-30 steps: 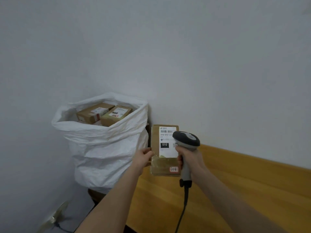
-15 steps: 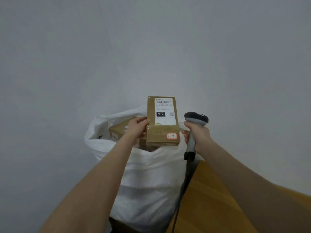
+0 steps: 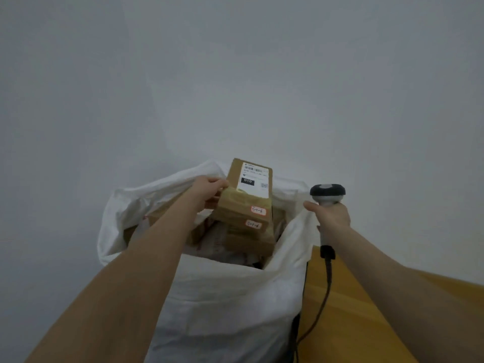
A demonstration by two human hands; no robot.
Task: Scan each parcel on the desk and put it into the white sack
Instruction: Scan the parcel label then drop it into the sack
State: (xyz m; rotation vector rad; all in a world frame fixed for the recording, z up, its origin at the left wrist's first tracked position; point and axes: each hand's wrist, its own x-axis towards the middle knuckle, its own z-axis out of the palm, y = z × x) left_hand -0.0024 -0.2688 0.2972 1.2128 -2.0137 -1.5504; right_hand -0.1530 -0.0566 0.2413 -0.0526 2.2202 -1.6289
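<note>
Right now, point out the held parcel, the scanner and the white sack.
held parcel (image 3: 258, 176), head view, its white shipping label.
scanner (image 3: 327, 191), head view, top of its head.
white sack (image 3: 230, 297), head view, its front wall.

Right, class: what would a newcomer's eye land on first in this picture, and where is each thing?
The brown cardboard parcel with its white shipping label, centre frame, which the left hand grips at the open mouth of the white sack. To its right, the right hand grips a grey barcode scanner, its cable hanging beside the yellow desk. Other parcels lie inside the sack.
</note>
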